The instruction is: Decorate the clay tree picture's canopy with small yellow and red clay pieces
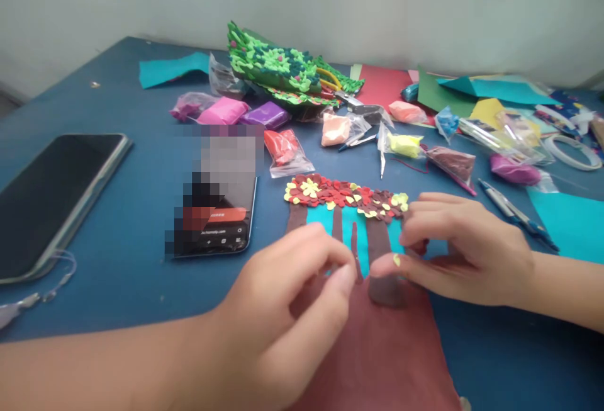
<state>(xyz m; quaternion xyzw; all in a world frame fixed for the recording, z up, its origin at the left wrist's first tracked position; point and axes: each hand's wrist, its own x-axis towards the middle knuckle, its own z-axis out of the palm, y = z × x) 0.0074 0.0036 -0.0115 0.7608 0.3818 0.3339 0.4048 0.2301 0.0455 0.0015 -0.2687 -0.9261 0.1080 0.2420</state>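
A picture of trees made from modelling clay (368, 348) lies on the table under both hands, with brown trunks, a turquoise background and a reddish-brown lower part. Small red, maroon and yellow clay petals (346, 197) form the crown along its far edge. My left hand (292, 310) hovers over the picture's left side, thumb and index fingertips pinched together; anything between them is too small to make out. At the right edge is my right hand (462, 247), its thumb stretched over a trunk and apart from the curled fingers. A tiny yellow clay bit (396, 260) sticks to that thumb.
Two phones, one dark (61, 191) and one lit (221, 209), lie at left. Behind the picture are bagged clay packs (283, 146), a green clay-covered piece (278, 61), scissors (349, 99) and coloured paper (387, 90). Pens (516, 213) and a tape roll (573, 152) are at right.
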